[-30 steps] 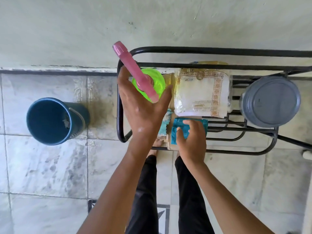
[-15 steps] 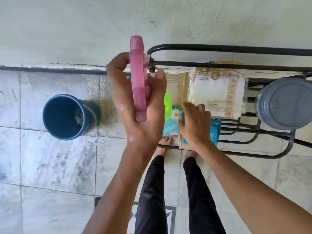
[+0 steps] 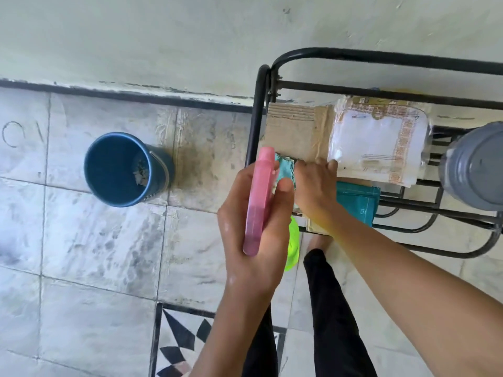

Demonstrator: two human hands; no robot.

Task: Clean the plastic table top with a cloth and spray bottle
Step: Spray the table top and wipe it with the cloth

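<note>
Left hand (image 3: pixel 253 257) clamped round spray bottle (image 3: pixel 257 202): thumb up along the right side of the pink head, remaining fingers wrapped round the left side, palm turned away from the camera. Bottle held tilted, pink head pointing away toward the wall, green body showing only as a sliver below and right of the palm.

Right hand (image 3: pixel 315 186) just beside the left, nearly touching it at the thumb, knuckles up, fingers curled down over the near edge of cloth (image 3: pixel 284 170). Cloth, turquoise with a pale pattern, lying on the left end of black metal rack (image 3: pixel 258 118), against the near edge of cardboard sheet (image 3: pixel 296 131), directly beyond the bottle's head and between the two hands.

Most of the cloth covered by the right hand and the bottle; fingertips of the right hand hidden, so depth of the grip not to be made out. Nozzle and lower body of the bottle concealed behind the left hand.

On the rack to the right: plastic-wrapped packet (image 3: pixel 378 142), folded teal item (image 3: pixel 356 202), grey lidded container (image 3: pixel 476 170) cut off by the frame edge. On the tiled floor well to the left: blue bucket (image 3: pixel 119 170).
</note>
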